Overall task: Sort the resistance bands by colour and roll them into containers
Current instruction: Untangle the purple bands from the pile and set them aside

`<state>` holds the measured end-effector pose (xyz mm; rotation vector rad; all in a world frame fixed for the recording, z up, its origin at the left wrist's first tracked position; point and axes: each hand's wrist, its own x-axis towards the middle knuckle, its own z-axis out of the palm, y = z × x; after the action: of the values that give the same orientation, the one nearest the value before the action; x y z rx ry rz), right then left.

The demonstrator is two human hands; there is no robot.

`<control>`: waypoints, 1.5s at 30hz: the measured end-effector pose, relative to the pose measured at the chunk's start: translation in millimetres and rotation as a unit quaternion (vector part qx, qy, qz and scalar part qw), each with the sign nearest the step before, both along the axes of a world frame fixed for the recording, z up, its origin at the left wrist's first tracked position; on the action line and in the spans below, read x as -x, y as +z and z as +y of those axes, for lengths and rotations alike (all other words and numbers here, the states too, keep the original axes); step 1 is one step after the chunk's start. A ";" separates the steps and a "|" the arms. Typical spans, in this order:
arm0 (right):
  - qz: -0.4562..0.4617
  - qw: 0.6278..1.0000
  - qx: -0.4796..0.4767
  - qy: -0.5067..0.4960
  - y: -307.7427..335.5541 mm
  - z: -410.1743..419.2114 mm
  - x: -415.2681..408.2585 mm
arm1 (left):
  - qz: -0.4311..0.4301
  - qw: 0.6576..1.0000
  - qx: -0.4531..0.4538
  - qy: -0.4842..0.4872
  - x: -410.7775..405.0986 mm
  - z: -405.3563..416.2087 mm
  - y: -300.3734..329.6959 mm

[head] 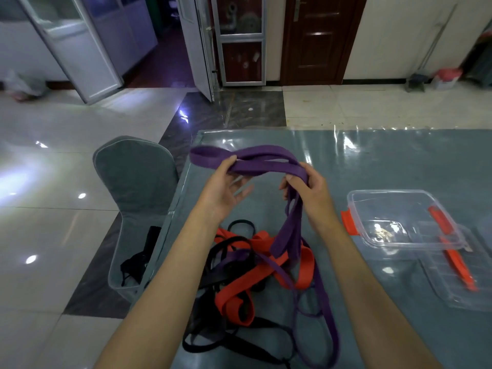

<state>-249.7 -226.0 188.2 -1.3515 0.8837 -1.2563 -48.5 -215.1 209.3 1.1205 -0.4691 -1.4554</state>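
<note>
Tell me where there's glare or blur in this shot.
Head view: glare streaks on the table's plastic cover and bright spots on the floor tiles; the purple band held by both hands is sharp, its lower loop slightly blurred; door frames bend from wide-angle distortion.

bands (pixel 255 272) left of container (pixel 399 217) (on table (pixel 399 161))

a purple resistance band (pixel 255 162) hung looped above tangled red, black and purple bands (pixel 247 278); a clear container (pixel 399 219) sat open nearby.
</note>
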 end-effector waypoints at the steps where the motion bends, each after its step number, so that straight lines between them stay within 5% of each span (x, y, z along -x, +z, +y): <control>1: 0.010 1.000 0.002 -0.003 -2.7 2.8 1.3 | -0.004 0.999 -0.024 -0.022 2.3 6.0 -11.5; 4: 0.047 0.999 -0.010 -0.026 -15.0 12.8 5.9 | -0.052 0.979 -0.086 -0.180 8.5 35.5 -41.8; 7: 0.082 0.995 -0.020 -0.047 -28.3 27.8 15.0 | -0.193 0.935 -0.123 -0.272 18.0 71.0 -62.3; 10: 0.112 0.992 -0.045 -0.044 -40.4 49.5 29.0 | -0.406 0.903 0.028 -0.138 26.0 91.0 -85.6; 12: 0.127 0.989 -0.052 -0.046 -42.4 65.6 38.3 | -0.451 0.881 0.122 -0.072 28.4 97.0 -91.4; 15: 0.134 0.987 -0.073 -0.057 -37.0 91.5 52.2 | -0.485 0.835 0.178 -0.191 28.5 97.2 -108.6; 18: 0.131 0.987 -0.076 -0.055 -37.1 120.4 71.1 | -0.477 0.808 0.196 -0.284 35.8 99.4 -135.0; 24: 0.029 0.986 -0.126 -0.110 -56.5 161.2 97.3 | -0.289 0.883 0.130 -0.345 76.5 139.1 -145.3; 28: -0.070 0.949 -0.209 -0.225 -74.1 174.9 106.3 | -0.175 0.912 0.064 -0.364 119.4 180.9 -145.8; 33: -0.133 0.898 -0.331 -0.257 -100.6 179.5 144.3 | -0.168 0.896 0.021 -0.410 171.0 205.7 -162.2; 41: -0.038 0.895 -0.404 -0.186 -137.3 138.7 259.4 | -0.125 0.933 -0.072 -0.330 300.1 184.9 -209.1; 45: 0.198 0.915 -0.339 -0.094 -173.7 104.0 310.0 | -0.158 0.935 -0.132 -0.289 357.3 156.4 -226.0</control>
<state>-559.7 -122.0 14.5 -0.9684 1.5924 -0.6918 -405.9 -58.8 -16.7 1.5258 -0.9061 -1.8934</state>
